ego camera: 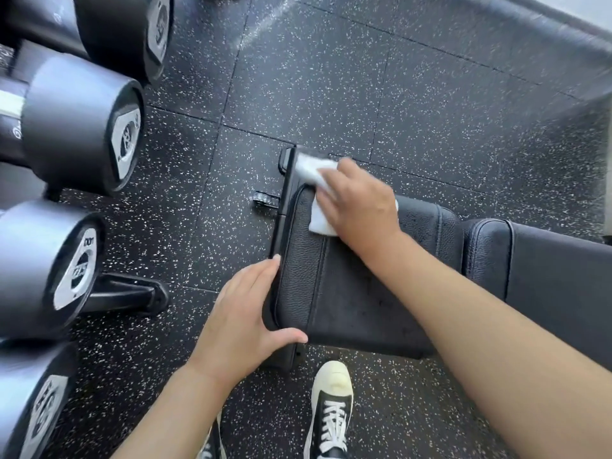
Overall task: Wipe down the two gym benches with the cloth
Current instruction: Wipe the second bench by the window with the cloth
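A black padded gym bench [347, 293] runs from the middle of the view to the right edge, its seat pad near me and its back pad [546, 270] farther right. A white cloth [318, 197] lies on the far left corner of the seat pad, partly over the black end frame. My right hand [361, 207] presses flat on the cloth, fingers straight. At the near left end of the seat, my left hand [245, 313] rests against the pad's edge with the thumb laid along its near side. Only one bench is in view.
A rack of large black dumbbells [82, 127] fills the left side, its foot [132, 293] on the speckled rubber floor [331, 77]. My shoe [331, 409] stands just below the bench. A dark wall base [563, 31] runs along the top right.
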Tool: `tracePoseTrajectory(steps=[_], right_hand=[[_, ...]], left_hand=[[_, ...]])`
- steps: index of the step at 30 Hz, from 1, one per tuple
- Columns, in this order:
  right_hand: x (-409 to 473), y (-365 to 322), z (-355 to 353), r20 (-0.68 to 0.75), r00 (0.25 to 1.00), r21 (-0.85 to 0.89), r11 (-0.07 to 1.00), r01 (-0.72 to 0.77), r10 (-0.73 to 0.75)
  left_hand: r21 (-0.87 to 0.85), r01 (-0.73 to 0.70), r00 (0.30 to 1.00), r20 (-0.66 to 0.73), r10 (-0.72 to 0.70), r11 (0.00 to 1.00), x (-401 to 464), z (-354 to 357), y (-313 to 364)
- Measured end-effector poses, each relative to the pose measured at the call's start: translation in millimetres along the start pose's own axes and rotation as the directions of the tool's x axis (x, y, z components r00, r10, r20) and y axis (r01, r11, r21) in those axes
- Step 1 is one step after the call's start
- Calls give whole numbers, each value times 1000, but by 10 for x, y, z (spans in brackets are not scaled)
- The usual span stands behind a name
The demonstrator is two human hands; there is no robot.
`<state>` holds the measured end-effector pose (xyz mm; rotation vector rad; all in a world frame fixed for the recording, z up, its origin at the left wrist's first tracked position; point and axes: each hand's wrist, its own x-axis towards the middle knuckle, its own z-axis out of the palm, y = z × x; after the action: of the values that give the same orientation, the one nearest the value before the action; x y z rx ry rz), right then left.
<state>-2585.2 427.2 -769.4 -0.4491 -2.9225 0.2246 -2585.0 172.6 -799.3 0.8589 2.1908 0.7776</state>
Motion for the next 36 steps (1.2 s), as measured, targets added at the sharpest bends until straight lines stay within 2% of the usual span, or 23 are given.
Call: tracePoseTrajectory(steps=[2, 4, 7, 11, 15, 16, 18, 20, 23, 26, 29, 31, 33, 36], right_hand=[[96, -62, 43, -18, 991, -4, 991, -134, 134], [-78, -201, 45, -25, 990, 24, 990, -139, 139], [-673, -490, 29, 7, 1000, 70, 998, 10, -11], [-1387, -644, -39, 124, 968, 134, 970, 203, -220], [-1262, -320, -148, 111, 917, 189, 915, 358, -382], [-1146, -222, -158, 96, 919, 178, 915, 363, -383], [-851, -11, -152, 38, 962, 133, 956, 262, -269], [-509, 180, -149, -8, 999, 87, 995, 54, -54], [-188, 292, -100, -25, 961, 61, 960, -275, 277], [-275, 90, -14, -33, 948, 103, 945, -311, 315], [-631, 69, -49, -43, 980, 129, 973, -190, 197], [-819, 282, -106, -53, 988, 89, 987, -138, 143], [-962, 636, -194, -89, 961, 23, 965, -260, 261], [-1047, 977, -286, -138, 860, 28, 870, -493, 492]], left_hand=[[7, 4, 1000, 5, -4, 1000, -6, 5, 3], [21, 18, 1000, 3, -18, 1000, -15, 9, 10], [50, 43, 999, -11, -43, 998, -23, 7, 38], [63, 13, 1000, 12, -13, 998, -99, 65, 92], [92, 36, 998, 39, -40, 995, -141, 46, 126], [104, 16, 999, 32, -20, 994, -124, 6, 147], [123, -32, 999, 17, 30, 992, -50, -82, 220], [138, -71, 997, -8, 73, 988, 70, -141, 324], [157, -66, 996, -53, 75, 985, 377, -122, 456], [55, 19, 990, -137, -11, 998, 664, -81, 508], [-76, 78, 972, -216, -93, 994, 802, 157, 661], [-63, 115, 946, -297, -129, 991, 773, 274, 692], [-46, 129, 933, -332, -136, 991, 777, 331, 681], [-53, 119, 924, -361, -130, 992, 785, 331, 652]])
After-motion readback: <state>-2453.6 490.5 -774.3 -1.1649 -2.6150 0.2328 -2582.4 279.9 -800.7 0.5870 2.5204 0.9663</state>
